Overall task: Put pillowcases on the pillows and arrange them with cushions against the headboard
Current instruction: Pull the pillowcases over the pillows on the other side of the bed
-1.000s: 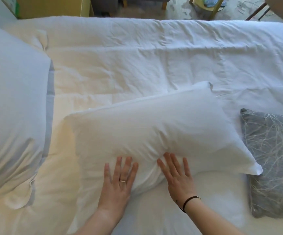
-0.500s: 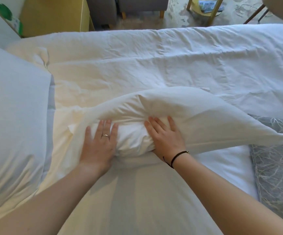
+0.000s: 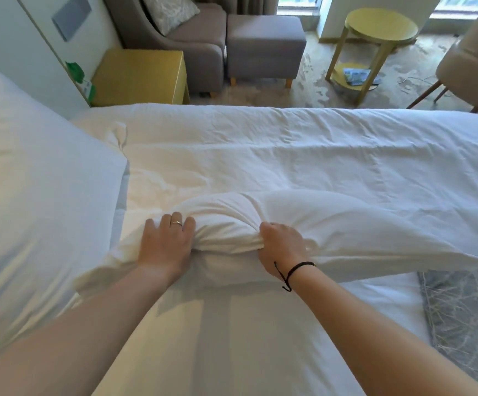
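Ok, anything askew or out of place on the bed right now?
The white pillow lies across the duvet, bunched where the left hand and right hand grip it. The grey cushion lies flat, not propped up. No damage.

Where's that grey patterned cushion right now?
The grey patterned cushion lies on the bed at the lower right edge of the head view, just right of the right hand, partly tucked under the end of the white pillow.

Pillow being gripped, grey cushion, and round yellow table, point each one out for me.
Pillow (image 3: 332, 224), head view, its upper face.
Grey cushion (image 3: 466, 315), head view, its patterned top.
Yellow table (image 3: 380, 25), head view, its round top.
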Tool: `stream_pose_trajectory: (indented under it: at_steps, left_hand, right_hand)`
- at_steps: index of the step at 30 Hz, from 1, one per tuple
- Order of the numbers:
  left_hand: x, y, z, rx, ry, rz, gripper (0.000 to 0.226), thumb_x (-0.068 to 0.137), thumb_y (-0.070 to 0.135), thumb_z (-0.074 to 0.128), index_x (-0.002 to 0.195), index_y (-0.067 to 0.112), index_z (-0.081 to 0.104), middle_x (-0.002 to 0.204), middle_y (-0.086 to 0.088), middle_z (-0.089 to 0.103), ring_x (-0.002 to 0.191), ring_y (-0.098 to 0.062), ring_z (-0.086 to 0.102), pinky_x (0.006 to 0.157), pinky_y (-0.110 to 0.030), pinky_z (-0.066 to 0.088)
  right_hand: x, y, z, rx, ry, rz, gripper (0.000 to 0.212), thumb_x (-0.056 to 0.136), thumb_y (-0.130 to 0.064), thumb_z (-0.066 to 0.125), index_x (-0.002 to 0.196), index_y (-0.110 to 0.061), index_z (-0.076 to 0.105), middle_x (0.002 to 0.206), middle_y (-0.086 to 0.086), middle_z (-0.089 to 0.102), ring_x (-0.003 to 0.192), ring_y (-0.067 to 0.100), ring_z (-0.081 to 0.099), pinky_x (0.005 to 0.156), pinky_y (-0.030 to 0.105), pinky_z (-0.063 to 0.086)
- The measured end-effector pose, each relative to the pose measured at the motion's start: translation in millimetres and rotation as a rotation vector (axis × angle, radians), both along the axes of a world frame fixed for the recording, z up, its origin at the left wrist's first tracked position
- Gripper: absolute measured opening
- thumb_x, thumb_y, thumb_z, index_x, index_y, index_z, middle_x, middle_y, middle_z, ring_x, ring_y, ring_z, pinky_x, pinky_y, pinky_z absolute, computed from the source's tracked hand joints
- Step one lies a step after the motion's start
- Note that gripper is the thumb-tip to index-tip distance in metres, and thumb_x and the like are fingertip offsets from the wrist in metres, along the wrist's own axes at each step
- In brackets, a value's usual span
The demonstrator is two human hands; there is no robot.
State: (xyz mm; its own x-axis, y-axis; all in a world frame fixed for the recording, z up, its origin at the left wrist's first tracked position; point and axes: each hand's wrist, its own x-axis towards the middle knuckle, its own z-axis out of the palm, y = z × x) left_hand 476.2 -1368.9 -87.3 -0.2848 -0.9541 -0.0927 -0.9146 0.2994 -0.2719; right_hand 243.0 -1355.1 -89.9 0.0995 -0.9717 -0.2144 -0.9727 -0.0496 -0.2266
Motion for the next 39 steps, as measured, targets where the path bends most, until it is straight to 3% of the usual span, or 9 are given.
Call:
stream_pose_trajectory:
  at_steps: [5, 8, 11, 20, 23, 26, 31, 36, 39]
  left_hand:
    - [34, -51, 54, -0.245, 0.120, 0.083, 0.045, 0.093, 0.035, 0.047, 0.134, 0.018, 0.042, 0.143, -0.017, 0.039, 0.132, -0.038, 0.032, 0.112, -0.060, 0.012]
    - [42, -65, 91, -0.259, 0.258, 0.240, 0.058, 0.087, 0.050, 0.049, 0.132, 0.017, 0.035, 0.138, -0.019, 0.036, 0.126, -0.041, 0.035, 0.106, -0.058, 0.028]
    - [42, -51, 113, -0.047, 0.577, 0.397, 0.064, 0.084, 0.059, 0.055, 0.131, 0.022, 0.034, 0.128, -0.014, 0.047, 0.107, -0.037, 0.054, 0.081, -0.046, 0.044]
    - [91, 112, 61, 0.491, 0.820, 0.628, 0.093, 0.070, 0.087, 0.040, 0.141, 0.027, 0.040, 0.143, 0.000, 0.049, 0.128, -0.019, 0.048, 0.101, -0.035, 0.040]
    - [109, 161, 52, 0.499, 0.879, 0.734, 0.107, 0.058, 0.095, 0.041, 0.143, 0.030, 0.038, 0.142, 0.005, 0.050, 0.128, -0.014, 0.048, 0.099, -0.032, 0.040]
    - [119, 186, 55, 0.509, 0.919, 0.791, 0.104, 0.054, 0.091, 0.054, 0.140, 0.037, 0.034, 0.138, 0.007, 0.050, 0.124, -0.013, 0.050, 0.095, -0.031, 0.042]
    - [117, 208, 56, 0.370, 0.934, 0.900, 0.062, 0.077, 0.063, 0.057, 0.130, 0.037, 0.036, 0.130, 0.005, 0.053, 0.117, -0.016, 0.054, 0.093, -0.035, 0.044]
    - [110, 231, 64, 0.125, 0.885, 0.881, 0.050, 0.088, 0.056, 0.047, 0.131, 0.041, 0.025, 0.138, 0.013, 0.040, 0.120, -0.013, 0.049, 0.083, -0.037, 0.044]
    - [100, 243, 61, 0.185, 0.740, 0.868, 0.084, 0.071, 0.082, 0.038, 0.140, 0.041, 0.011, 0.148, 0.011, 0.031, 0.133, -0.015, 0.040, 0.092, -0.040, 0.045]
  right_hand:
    - [20, -31, 64, 0.008, -0.160, -0.088, 0.016, 0.079, -0.014, 0.053, 0.066, -0.013, 0.043, 0.068, 0.004, 0.050, 0.061, 0.024, 0.045, 0.046, 0.031, 0.027]
    - [46, -44, 94, 0.066, -0.266, -0.160, 0.029, 0.081, -0.023, 0.062, 0.064, -0.013, 0.041, 0.064, 0.001, 0.048, 0.053, 0.020, 0.042, 0.043, 0.024, 0.032]
    - [78, -48, 112, 0.111, -0.415, -0.253, 0.030, 0.073, -0.013, 0.060, 0.060, -0.016, 0.033, 0.055, -0.001, 0.036, 0.046, 0.019, 0.032, 0.034, 0.016, 0.023]
    - [164, -16, 46, 0.542, -0.904, -0.673, 0.019, 0.085, -0.002, 0.058, 0.074, -0.013, 0.047, 0.089, 0.012, 0.055, 0.080, 0.028, 0.059, 0.074, 0.041, 0.058]
    - [184, 14, 20, 0.464, -1.028, -0.796, 0.009, 0.081, -0.006, 0.059, 0.083, -0.010, 0.052, 0.079, 0.008, 0.057, 0.070, 0.022, 0.056, 0.056, 0.028, 0.049]
    - [192, 28, 24, 0.220, -0.947, -0.553, 0.035, 0.078, -0.047, 0.072, 0.084, -0.022, 0.048, 0.071, -0.008, 0.053, 0.063, 0.011, 0.054, 0.051, 0.019, 0.041]
    - [191, 59, 33, 0.111, -0.491, 0.204, 0.061, 0.070, -0.084, 0.045, 0.110, -0.042, 0.064, 0.131, -0.013, 0.040, 0.119, 0.011, 0.037, 0.102, 0.030, 0.037]
    - [179, 71, 26, 0.265, -0.345, 0.580, 0.114, 0.051, -0.094, 0.056, 0.145, -0.059, 0.003, 0.156, -0.033, -0.005, 0.146, 0.015, -0.004, 0.115, 0.042, 0.015]
    - [184, 62, 22, 0.154, -0.121, 0.779, 0.125, 0.046, -0.098, 0.052, 0.147, -0.054, -0.006, 0.160, -0.023, -0.011, 0.148, 0.027, -0.014, 0.117, 0.046, -0.009]
